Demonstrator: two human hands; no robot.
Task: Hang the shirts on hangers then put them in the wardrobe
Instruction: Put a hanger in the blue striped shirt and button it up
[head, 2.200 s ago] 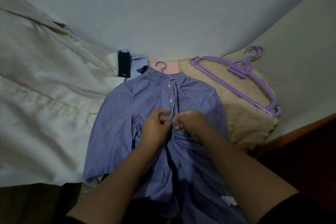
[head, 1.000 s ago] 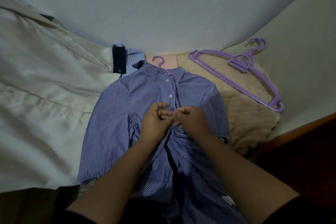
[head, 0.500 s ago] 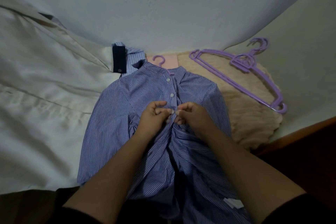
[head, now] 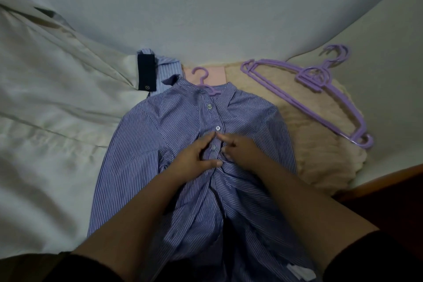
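1. Head view – the striped shirt (head: 160,135) lies face up on the bed (head: 57,121), collar away from the person. It is already on a hanger (head: 201,78), whose purple hook pokes out past the collar. The top buttons look fastened.

2. Head view – both hands meet at the placket, around the third button (head: 214,148). The left hand (head: 194,158) has curled fingers and its thumb pressed on the cloth just below the button, so it seems to pinch the left edge of the placket. The right hand (head: 242,151) has its fingers bent onto the right edge beside the button, gripping the cloth.

3. Head view – whether the button is fully through its hole I cannot tell; it sits between the fingertips and looks seated.

4. Judgement on the step: the work in hand is buttoning down the front so the shirt stays on the hanger. To do it well, keep the two placket edges flat and lined up, push the button through edge-first, then tug lightly to check it holds. The cloth below the hands is bunched – smoothing it first should keep the next button from going into the wrong hole.

5. Head view – spare hangers (head: 320,89) lie in a stack on a beige towel (head: 320,151) to the right, well apart from the hands. Another striped garment (head: 168,68) with a dark tab (head: 146,73) lies beyond the collar, to its left.

6. The wardrobe is not in view, so putting the shirt away is yet to come.
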